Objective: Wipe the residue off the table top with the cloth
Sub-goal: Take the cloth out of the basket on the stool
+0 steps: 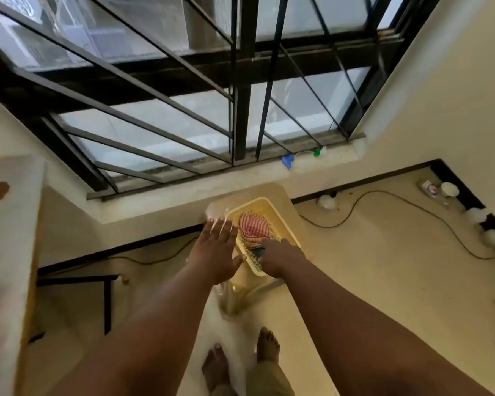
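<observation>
A small cream table (283,195) stands below the window. A yellow mesh basket (280,221) sits on it, with a red-and-white striped cloth (253,225) bundled inside. A whitish smear of residue (216,214) lies on the table's far left corner. My left hand (217,250) is spread flat with straight fingers over the table top just left of the basket, fingertips at the smear. My right hand (280,260) reaches into the basket's near end, its fingers curled down around the dark near end of the cloth bundle.
A barred window with a ledge holding a blue-capped bottle (287,161) is behind the table. Cables (397,200), a bottle and white round things lie on the floor to the right. A tall pale counter (9,224) is at the left. My bare feet (240,358) are below.
</observation>
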{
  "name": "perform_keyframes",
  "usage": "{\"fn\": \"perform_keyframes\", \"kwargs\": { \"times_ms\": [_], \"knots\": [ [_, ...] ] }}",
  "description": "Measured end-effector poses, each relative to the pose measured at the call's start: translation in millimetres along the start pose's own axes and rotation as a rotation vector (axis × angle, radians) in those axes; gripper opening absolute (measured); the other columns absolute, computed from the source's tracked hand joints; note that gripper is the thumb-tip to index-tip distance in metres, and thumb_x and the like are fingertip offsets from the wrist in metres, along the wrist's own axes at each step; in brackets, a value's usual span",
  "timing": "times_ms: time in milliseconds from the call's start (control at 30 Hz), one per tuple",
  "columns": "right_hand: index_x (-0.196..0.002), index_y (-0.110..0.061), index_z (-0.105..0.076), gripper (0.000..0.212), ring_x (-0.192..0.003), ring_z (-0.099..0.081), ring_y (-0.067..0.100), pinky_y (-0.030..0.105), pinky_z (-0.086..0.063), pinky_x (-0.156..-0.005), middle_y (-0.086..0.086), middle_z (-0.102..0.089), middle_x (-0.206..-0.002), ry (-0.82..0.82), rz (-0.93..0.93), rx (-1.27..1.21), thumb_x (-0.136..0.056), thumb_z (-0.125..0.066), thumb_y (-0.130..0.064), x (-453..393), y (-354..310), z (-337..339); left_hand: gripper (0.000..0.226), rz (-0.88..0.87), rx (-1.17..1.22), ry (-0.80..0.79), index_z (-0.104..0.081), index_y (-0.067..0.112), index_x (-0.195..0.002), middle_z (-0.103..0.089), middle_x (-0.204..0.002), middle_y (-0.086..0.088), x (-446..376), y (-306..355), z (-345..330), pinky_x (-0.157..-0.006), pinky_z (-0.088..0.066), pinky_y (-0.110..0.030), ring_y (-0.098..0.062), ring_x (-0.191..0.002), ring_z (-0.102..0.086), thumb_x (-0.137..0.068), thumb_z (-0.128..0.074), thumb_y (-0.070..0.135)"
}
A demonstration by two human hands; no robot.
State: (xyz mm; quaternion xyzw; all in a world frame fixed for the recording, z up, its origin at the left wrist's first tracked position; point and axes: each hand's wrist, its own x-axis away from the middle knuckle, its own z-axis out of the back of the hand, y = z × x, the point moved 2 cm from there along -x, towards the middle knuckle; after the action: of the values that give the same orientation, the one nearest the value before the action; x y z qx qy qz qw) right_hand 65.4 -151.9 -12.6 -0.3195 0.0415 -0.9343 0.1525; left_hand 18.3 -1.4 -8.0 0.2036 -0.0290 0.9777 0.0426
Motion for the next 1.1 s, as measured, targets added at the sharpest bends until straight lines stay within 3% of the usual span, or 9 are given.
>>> {"fn": "perform_keyframes", "kwargs": {
  "times_ms": [200, 300, 467, 667, 800, 933, 1100],
  "knots": [
    [-0.137, -0.017, -0.039, 0.051, -0.127, -0.039, 0.030, 0.045, -0.035, -0.098, 0.009, -0.043, -0.139, 0.075, 0.101, 0.164, -0.092, -0.051, -0.038, -57.9, 3.1, -27.8, 0.074, -0.055, -0.065, -0.059, 0.010, 0.010, -0.150, 0.012, -0.159, -0.011, -51.7, 18.8, -27.3, -0.114, 0.017, -0.044, -0.026, -0.145, 0.017, -0.097, -0.013, 0.057],
    [-0.138, -0.016, -0.038, 0.049, -0.126, -0.038, 0.030, 0.045, -0.033, -0.099, 0.009, -0.043, -0.137, 0.101, 0.153, 0.170, -0.094, -0.047, -0.034, -76.8, 7.9, -40.9, 0.073, -0.001, -0.037, -0.083, 0.008, 0.011, -0.151, 0.011, -0.160, -0.010, -68.9, 20.3, -38.3, -0.112, 0.018, -0.045, -0.026, -0.145, 0.016, -0.098, -0.015, 0.055],
    [-0.145, -0.011, -0.028, 0.065, -0.129, -0.034, 0.029, 0.043, -0.026, -0.105, 0.011, -0.042, -0.140, 0.109, 0.217, 0.245, -0.091, -0.054, -0.036, -98.5, 10.7, -48.5, 0.075, 0.046, -0.003, -0.144, 0.010, 0.012, -0.150, 0.011, -0.159, -0.011, -73.7, 16.6, -57.6, -0.113, 0.018, -0.047, -0.026, -0.145, 0.018, -0.097, -0.014, 0.058],
    [-0.124, -0.015, -0.051, 0.033, -0.122, -0.036, 0.029, 0.043, -0.028, -0.101, 0.011, -0.047, -0.130, 0.177, 0.242, 0.261, -0.092, -0.045, -0.022, -119.6, 6.0, -47.0, 0.075, 0.106, 0.029, -0.153, 0.011, 0.012, -0.150, 0.011, -0.159, -0.011, -73.4, 11.6, -75.6, -0.115, 0.014, -0.048, -0.026, -0.144, 0.020, -0.096, -0.013, 0.058],
    [-0.129, -0.013, -0.046, 0.036, -0.125, -0.035, 0.030, 0.044, -0.027, -0.103, 0.012, -0.045, -0.134, 0.181, 0.244, 0.312, -0.095, -0.040, -0.022, -124.7, 8.4, -52.2, 0.075, 0.116, 0.053, -0.132, 0.011, 0.011, -0.150, 0.013, -0.159, -0.012, -70.7, 14.8, -78.5, -0.116, 0.013, -0.049, -0.026, -0.144, 0.021, -0.097, -0.014, 0.058],
    [-0.126, -0.012, -0.047, 0.034, -0.123, -0.044, 0.029, 0.042, -0.024, -0.106, 0.011, -0.057, -0.126, 0.195, 0.297, 0.370, -0.094, -0.042, -0.020, -122.3, 6.4, -52.8, 0.075, 0.151, 0.055, -0.098, 0.011, 0.011, -0.150, 0.011, -0.159, -0.012, -65.5, 15.6, -75.7, -0.115, 0.016, -0.049, -0.027, -0.144, 0.019, -0.097, -0.013, 0.058],
    [-0.128, -0.015, -0.044, 0.036, -0.109, -0.057, 0.028, 0.041, -0.036, -0.093, 0.007, -0.061, -0.119, 0.126, 0.192, 0.178, -0.093, -0.046, -0.020, -107.7, 7.0, -37.2, 0.075, 0.191, 0.042, -0.079, 0.011, 0.011, -0.150, 0.010, -0.160, -0.011, -50.0, 12.5, -64.2, -0.111, 0.021, -0.047, -0.027, -0.144, 0.019, -0.097, -0.014, 0.057]
  ]
}}
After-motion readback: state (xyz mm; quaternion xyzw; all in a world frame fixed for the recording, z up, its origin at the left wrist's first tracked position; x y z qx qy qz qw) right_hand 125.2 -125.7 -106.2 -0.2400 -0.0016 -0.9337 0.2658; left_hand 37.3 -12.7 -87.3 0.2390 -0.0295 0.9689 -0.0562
